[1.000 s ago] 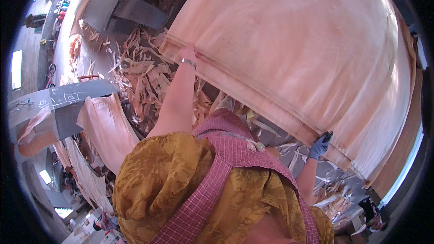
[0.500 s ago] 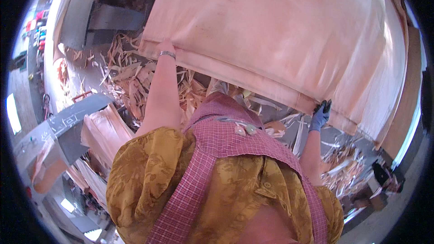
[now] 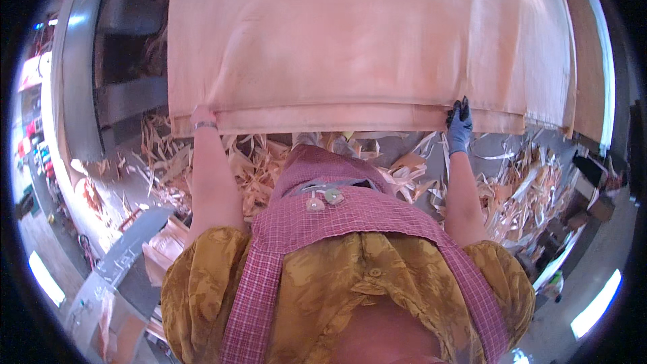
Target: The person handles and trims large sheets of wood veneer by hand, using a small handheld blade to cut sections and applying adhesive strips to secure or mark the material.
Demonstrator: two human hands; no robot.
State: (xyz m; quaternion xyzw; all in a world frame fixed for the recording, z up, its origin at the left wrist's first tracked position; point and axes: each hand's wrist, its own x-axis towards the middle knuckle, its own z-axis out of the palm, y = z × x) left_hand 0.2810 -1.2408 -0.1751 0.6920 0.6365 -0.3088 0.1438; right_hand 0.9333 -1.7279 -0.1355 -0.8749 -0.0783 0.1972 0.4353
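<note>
we hold both arms out straight ahead, spread wide. our left hand (image 3: 202, 116), bare with a bangle at the wrist, is at the near left corner of the top veneer sheet (image 3: 350, 34); its fingers are tucked under the sheet's edge, so we cannot tell how they close. our right hand (image 3: 459, 123), in a dark blue glove, pinches the same near edge toward its right end, fingers on top of the sheet. the sheet lies flat on a stack of veneer (image 3: 546, 111), filling the upper half of the view. wood scraps (image 3: 512, 189) litter the floor below the edge.

half a second ago the sheet's edge ran slanted across the view with the left hand higher than the right; now it runs level and both hands sit at one height.
</note>
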